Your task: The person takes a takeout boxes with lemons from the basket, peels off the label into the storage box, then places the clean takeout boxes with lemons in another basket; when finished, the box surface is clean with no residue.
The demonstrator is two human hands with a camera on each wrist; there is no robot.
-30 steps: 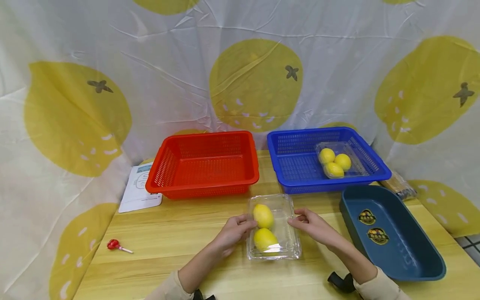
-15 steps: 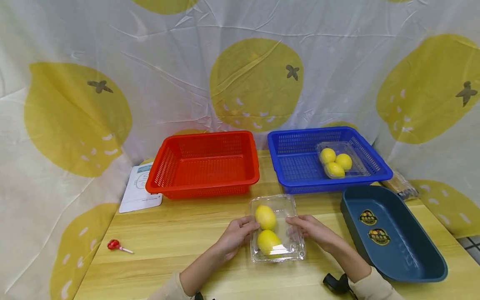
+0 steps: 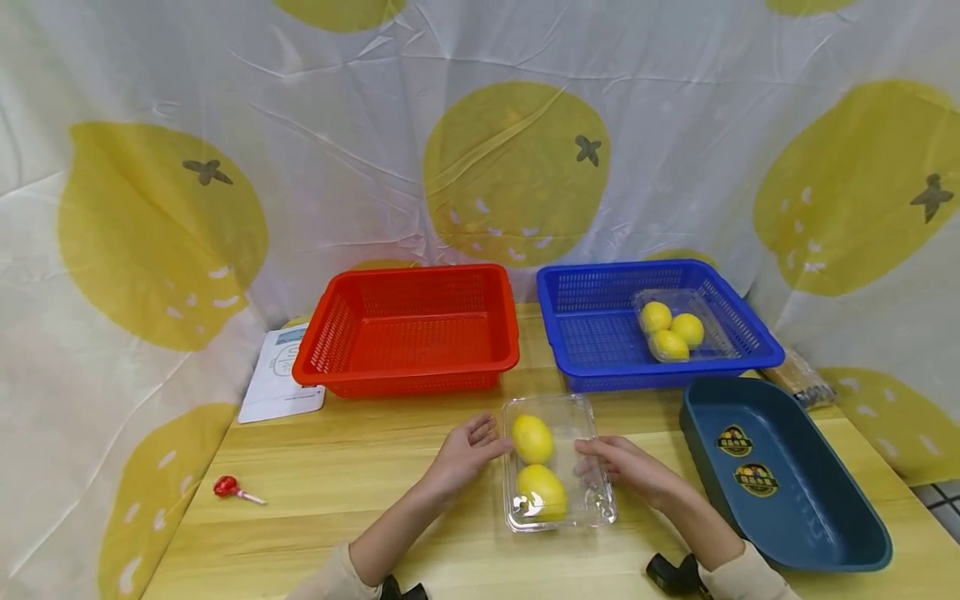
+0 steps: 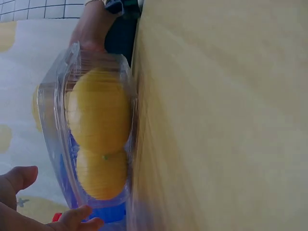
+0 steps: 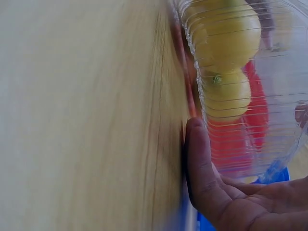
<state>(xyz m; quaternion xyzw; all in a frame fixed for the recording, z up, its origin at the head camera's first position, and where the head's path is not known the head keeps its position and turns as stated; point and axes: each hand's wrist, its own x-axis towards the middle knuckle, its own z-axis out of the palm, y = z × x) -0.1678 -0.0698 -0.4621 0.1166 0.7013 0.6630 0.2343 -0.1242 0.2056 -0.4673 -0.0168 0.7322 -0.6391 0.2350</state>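
Note:
A clear plastic clamshell box [image 3: 566, 467] with two yellow lemons [image 3: 542, 492] along its left side sits on the wooden table. Its lid lies over the fruit. My right hand [image 3: 626, 467] holds the box's right side, thumb at the top edge and fingers beside the wall. In the right wrist view, a finger of that hand [image 5: 231, 197] lies low along the box's side. At the left side, my left hand [image 3: 461, 458] has its fingers spread loosely, thumb close to the box. The left wrist view shows this hand's thumb [image 4: 21, 178] apart from the plastic.
A red basket [image 3: 420, 379] stands behind, left. The blue basket [image 3: 600, 375] beside it contains another clear box with lemons [image 3: 670, 343]. A dark teal tray [image 3: 795, 500] bearing two stickers is at right. A red lollipop [image 3: 227, 486] and white sheet [image 3: 281, 383] lie left.
My left hand has let go of the box's left edge and drawn slightly left, fingers loosening. The box has shifted a little right and nearer me, with my right hand still on it.

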